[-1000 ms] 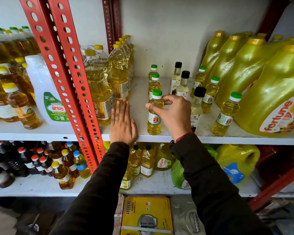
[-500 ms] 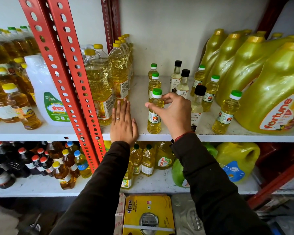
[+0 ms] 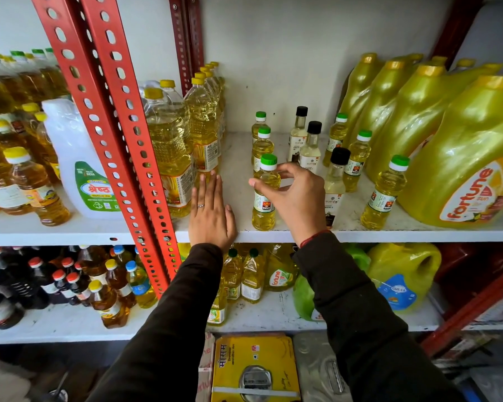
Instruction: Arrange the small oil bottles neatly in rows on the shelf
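Small oil bottles stand in three rows on the white shelf [image 3: 360, 235]. The left row has three green-capped yellow bottles; my right hand [image 3: 296, 198] pinches the shoulder of the front one [image 3: 264, 210] with thumb and fingers. Behind it stand two more green-capped bottles [image 3: 262, 146]. The middle row holds three black-capped pale bottles [image 3: 336, 181]. The right row has three green-capped bottles, the nearest [image 3: 385, 195] at the shelf front. My left hand [image 3: 211, 216] lies flat, palm down, on the shelf left of the held bottle, fingers together.
Large yellow jugs [image 3: 459, 158] crowd the right of the shelf. Tall oil bottles [image 3: 169, 146] stand at the left beside the red perforated upright [image 3: 122, 140]. A lower shelf holds more bottles [image 3: 108, 297]; a yellow tin [image 3: 254, 369] sits below.
My right hand's fingers have spread slightly around the front bottle's shoulder; the bottle and my left hand stay where they were.
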Demonstrator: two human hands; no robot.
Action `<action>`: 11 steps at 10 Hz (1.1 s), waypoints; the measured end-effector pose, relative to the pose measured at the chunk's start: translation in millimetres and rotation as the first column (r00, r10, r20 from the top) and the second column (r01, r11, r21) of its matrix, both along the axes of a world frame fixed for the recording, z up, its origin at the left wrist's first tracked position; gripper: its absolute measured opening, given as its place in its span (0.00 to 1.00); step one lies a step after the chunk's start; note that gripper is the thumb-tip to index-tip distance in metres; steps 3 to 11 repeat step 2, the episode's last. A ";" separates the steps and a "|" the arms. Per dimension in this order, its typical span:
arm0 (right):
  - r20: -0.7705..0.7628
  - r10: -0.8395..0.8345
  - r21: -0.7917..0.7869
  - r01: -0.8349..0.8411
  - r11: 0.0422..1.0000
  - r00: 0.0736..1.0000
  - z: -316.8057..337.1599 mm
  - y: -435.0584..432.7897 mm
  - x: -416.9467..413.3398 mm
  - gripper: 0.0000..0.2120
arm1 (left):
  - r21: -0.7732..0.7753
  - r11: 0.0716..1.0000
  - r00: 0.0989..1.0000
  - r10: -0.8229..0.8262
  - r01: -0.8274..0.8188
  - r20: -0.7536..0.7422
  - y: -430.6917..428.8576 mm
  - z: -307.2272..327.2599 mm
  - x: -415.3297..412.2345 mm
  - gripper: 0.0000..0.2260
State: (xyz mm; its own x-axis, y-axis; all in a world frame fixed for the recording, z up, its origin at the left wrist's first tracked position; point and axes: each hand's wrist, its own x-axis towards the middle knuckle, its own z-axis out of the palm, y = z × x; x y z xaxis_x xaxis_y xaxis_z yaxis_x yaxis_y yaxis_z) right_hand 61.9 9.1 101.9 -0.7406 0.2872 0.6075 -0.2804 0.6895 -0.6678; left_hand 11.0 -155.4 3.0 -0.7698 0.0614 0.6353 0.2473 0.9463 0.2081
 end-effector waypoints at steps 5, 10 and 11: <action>0.025 -0.007 0.014 0.006 1.000 1.000 -0.4 1.0 2.5 0.31 | 0.052 0.999 1.000 -0.009 0.010 -0.020 0.7 0.9 -0.9 0.31; 0.025 -0.007 0.014 0.006 1.000 1.000 -0.4 1.0 2.5 0.31 | 0.052 0.999 1.000 -0.009 0.010 -0.020 0.7 0.9 -0.9 0.31; 0.025 -0.007 0.014 0.006 1.000 1.000 -0.4 1.0 2.5 0.31 | 0.052 0.999 1.000 -0.009 0.010 -0.020 0.7 0.9 -0.9 0.31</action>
